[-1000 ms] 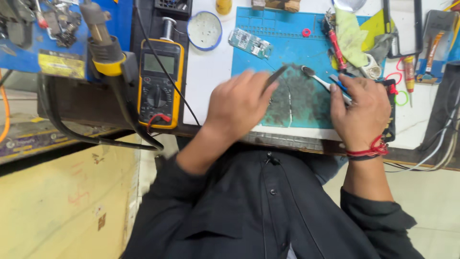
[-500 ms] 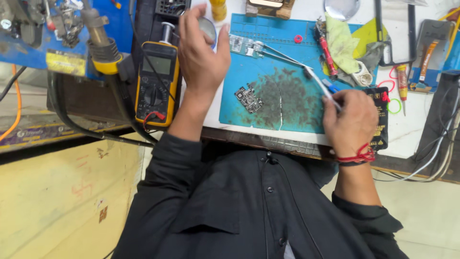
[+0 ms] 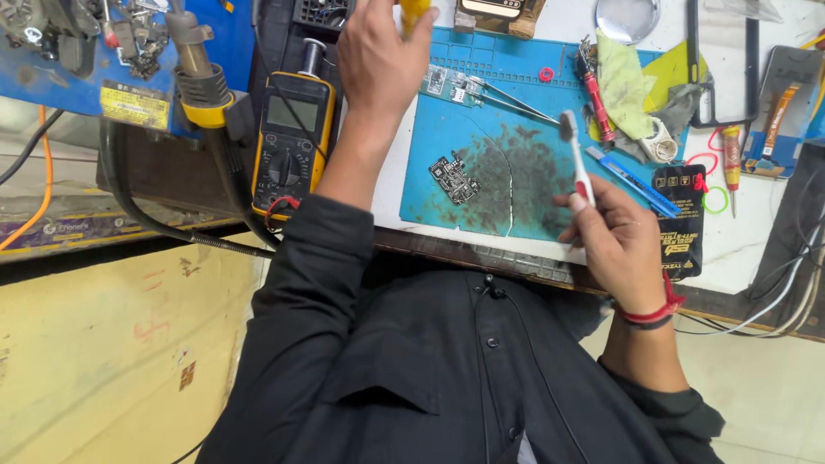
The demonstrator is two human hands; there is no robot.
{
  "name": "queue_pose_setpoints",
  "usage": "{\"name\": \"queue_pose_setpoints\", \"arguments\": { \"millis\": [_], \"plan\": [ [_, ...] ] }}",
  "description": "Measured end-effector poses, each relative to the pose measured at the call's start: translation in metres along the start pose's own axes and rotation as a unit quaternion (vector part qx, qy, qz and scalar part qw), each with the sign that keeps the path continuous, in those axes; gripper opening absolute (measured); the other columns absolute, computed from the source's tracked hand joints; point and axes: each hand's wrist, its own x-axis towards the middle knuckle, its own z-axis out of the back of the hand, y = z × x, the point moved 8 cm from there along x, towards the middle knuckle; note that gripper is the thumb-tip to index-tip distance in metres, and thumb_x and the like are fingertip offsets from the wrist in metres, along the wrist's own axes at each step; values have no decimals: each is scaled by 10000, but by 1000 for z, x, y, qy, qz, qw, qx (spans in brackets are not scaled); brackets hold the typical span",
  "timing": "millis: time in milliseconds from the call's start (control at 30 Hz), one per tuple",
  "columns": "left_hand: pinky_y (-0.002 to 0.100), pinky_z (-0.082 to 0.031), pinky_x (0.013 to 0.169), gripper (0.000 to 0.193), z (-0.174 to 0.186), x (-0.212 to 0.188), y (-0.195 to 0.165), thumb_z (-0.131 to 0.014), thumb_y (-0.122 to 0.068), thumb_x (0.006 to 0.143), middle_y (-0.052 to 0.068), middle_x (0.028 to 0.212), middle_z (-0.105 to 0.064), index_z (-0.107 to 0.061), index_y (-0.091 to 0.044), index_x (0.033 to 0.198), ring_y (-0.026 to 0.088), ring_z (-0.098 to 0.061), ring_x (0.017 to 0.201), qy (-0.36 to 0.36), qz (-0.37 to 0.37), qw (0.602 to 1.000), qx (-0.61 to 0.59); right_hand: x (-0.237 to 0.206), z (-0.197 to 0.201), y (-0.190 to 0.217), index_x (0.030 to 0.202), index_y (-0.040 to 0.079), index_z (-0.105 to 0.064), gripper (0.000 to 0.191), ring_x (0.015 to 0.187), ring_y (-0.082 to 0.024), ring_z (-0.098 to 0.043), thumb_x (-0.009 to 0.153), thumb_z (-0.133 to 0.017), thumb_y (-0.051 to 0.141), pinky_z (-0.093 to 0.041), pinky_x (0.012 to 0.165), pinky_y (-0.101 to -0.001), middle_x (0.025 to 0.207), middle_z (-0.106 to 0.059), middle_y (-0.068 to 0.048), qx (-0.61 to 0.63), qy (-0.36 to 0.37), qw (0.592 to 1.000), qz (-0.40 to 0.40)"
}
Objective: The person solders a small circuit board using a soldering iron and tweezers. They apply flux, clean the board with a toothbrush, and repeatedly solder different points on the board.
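Note:
My right hand (image 3: 617,245) grips a white-and-red toothbrush (image 3: 577,163), bristles up, over the right part of a stained blue work mat (image 3: 507,103). My left hand (image 3: 378,56) reaches to the far edge of the bench and is shut on a small yellow bottle (image 3: 414,9), mostly out of frame. A small dark circuit board (image 3: 454,178) lies loose on the mat between the hands. A second, greenish board (image 3: 447,83) sits at the mat's far side with metal tweezers (image 3: 516,99) lying beside it.
A yellow multimeter (image 3: 288,142) stands left of the mat, beside a hot-air nozzle (image 3: 196,64) and black hose. Right of the mat lie a red screwdriver (image 3: 595,99), yellow cloth (image 3: 627,73), blue cutter (image 3: 632,180), black packet (image 3: 681,219) and cables.
My left hand lifted off the board, reached to the far edge and took the yellow bottle. My right hand swapped the tweezers, now lying on the mat, for the toothbrush.

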Motion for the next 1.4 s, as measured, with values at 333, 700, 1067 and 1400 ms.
{"name": "queue_pose_setpoints", "arguments": {
  "millis": [333,700,1067,1400],
  "plan": [
    [533,-381,1204,396,43,-59,-60,-749,-73,943,92,1232,-650,-622,-43,1318,302,-622,1215,190,-278,941,22,-5,-27,11,1382,31,-659,400,599,-13,-468,991,-635,112,-416,519,-227,828,-729,-11,-113,120,985,-40],
    [451,-438,1178,209,74,-71,-64,-622,-71,1019,70,1187,-650,-704,-6,1199,252,-603,1239,166,-384,903,95,1,-53,10,1359,45,-657,393,562,-18,-450,977,-627,131,-419,496,-238,832,-760,3,-151,149,975,-67],
    [434,-457,1172,189,84,-68,-68,-654,-57,1004,67,1158,-654,-725,6,1168,239,-607,1176,152,-403,897,96,0,-55,7,1363,56,-662,390,573,-14,-437,984,-620,135,-407,509,-229,830,-752,21,-152,147,975,-69],
    [436,-463,1172,190,84,-73,-66,-658,-52,984,68,1135,-648,-729,13,1147,255,-609,1203,169,-389,902,80,-2,-56,-1,1369,44,-659,398,577,-4,-425,986,-618,144,-391,502,-215,851,-741,25,-120,159,977,-72]
  ]
}}
